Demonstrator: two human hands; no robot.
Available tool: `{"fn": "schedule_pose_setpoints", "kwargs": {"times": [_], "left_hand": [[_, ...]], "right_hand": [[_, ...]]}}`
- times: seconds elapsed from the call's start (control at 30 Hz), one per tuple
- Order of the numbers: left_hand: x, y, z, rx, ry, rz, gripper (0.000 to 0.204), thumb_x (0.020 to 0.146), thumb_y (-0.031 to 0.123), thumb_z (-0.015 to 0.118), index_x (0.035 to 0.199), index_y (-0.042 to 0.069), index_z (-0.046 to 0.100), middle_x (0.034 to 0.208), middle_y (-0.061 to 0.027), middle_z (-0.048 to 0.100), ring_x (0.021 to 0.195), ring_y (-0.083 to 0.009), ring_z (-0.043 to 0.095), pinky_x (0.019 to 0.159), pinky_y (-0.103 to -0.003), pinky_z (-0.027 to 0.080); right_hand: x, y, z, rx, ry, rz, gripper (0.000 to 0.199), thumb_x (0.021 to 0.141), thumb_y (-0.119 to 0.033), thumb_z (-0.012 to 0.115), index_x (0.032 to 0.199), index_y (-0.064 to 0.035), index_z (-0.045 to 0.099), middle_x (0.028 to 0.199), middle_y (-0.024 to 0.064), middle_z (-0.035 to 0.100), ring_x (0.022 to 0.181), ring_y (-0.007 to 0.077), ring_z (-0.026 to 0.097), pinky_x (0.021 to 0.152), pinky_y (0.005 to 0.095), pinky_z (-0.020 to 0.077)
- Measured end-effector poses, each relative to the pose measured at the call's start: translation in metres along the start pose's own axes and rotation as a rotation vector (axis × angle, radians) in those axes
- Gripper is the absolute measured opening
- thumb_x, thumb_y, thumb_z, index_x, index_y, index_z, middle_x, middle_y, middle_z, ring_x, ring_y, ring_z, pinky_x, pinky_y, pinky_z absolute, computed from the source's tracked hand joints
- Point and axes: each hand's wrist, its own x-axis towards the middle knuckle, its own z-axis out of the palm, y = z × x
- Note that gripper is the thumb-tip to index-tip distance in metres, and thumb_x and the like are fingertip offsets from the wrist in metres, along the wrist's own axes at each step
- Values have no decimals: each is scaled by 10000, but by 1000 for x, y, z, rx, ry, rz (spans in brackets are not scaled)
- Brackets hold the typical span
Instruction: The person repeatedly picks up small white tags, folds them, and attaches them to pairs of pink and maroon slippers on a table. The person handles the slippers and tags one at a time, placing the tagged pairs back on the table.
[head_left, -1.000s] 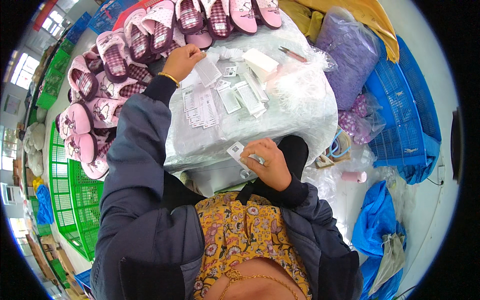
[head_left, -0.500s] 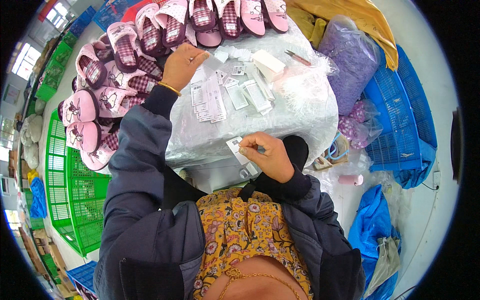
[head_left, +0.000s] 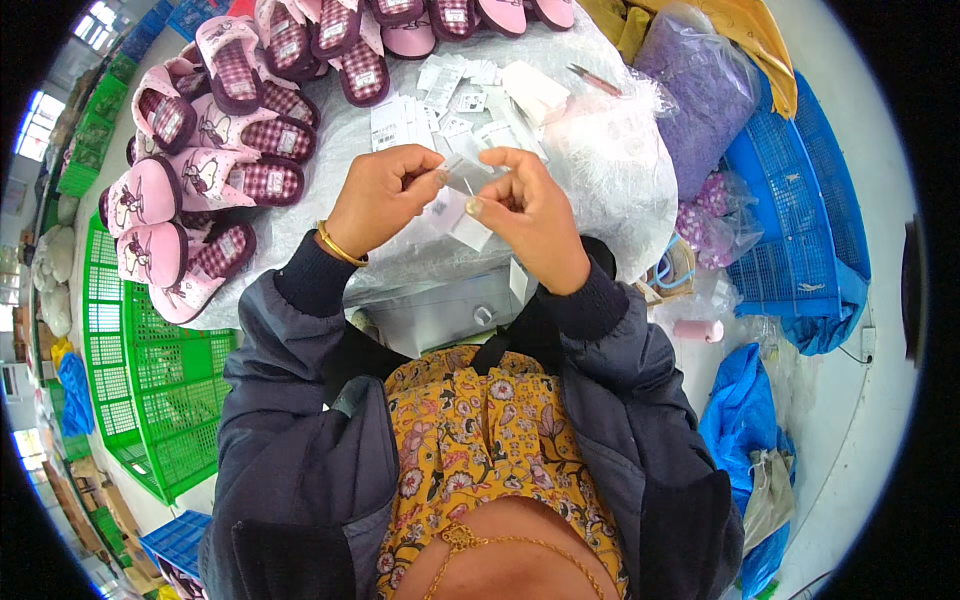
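My left hand point(head_left: 385, 195) and my right hand point(head_left: 530, 215) are close together over the near part of a table covered in clear plastic point(head_left: 330, 225). The fingertips of my left hand pinch the edge of a small pale tag point(head_left: 460, 175). A white paper tag point(head_left: 468, 232) hangs beneath my right thumb and fingers, which pinch it. The two tags meet or overlap between the hands; exactly how they touch cannot be made out. Just beyond lie several loose printed labels point(head_left: 400, 122) and a stack of white cards point(head_left: 535, 92).
Pink slippers point(head_left: 270, 140) with checked insoles crowd the table's left and far sides. Small snips point(head_left: 594, 80) lie at the far right. Beside the table are a purple bag point(head_left: 695, 95), blue crates point(head_left: 785, 220) and a green crate point(head_left: 175, 380).
My left hand has come back from the label pile toward me, bringing a pale tag. My right hand has risen from the table's near edge with the white tag, and both hands now meet.
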Motion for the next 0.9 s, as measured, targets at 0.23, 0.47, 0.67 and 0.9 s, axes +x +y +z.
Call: {"fn": "schedule_pose_setpoints", "kwargs": {"times": [0.23, 0.47, 0.67, 0.9], "left_hand": [[-9, 7, 9, -33, -23, -19, 128, 909, 93, 655, 960, -23, 675, 781, -5, 660, 609, -44, 579, 538, -200, 461], [-15, 6, 12, 83, -23, 40, 134, 900, 92, 661, 977, -16, 685, 792, -9, 667, 614, -46, 581, 533, -209, 462], [-19, 15, 5, -269, -156, -197, 168, 939, 152, 604, 1006, 24, 689, 734, 37, 599, 619, -36, 510, 577, -185, 417], [-27, 7, 13, -223, -178, -189, 137, 930, 156, 621, 935, 25, 660, 755, 51, 560, 693, -31, 461, 615, -202, 397]], "right_hand": [[6, 6, 6, -60, -7, 14, 432, 801, -33, 718, 1179, 13, 512, 803, 45, 640, 705, 78, 582, 648, 230, 487], [4, 7, 6, 1, -17, 23, 348, 819, -41, 710, 1120, 3, 541, 796, 32, 628, 707, 73, 578, 647, 220, 481], [-2, 17, 0, 56, -59, 47, 228, 825, -52, 714, 1004, 1, 583, 802, 9, 613, 718, 52, 566, 643, 212, 474], [-26, -6, -6, -124, -194, 158, 282, 817, -139, 758, 1025, -9, 621, 815, 22, 626, 698, 75, 571, 646, 236, 483]]}}
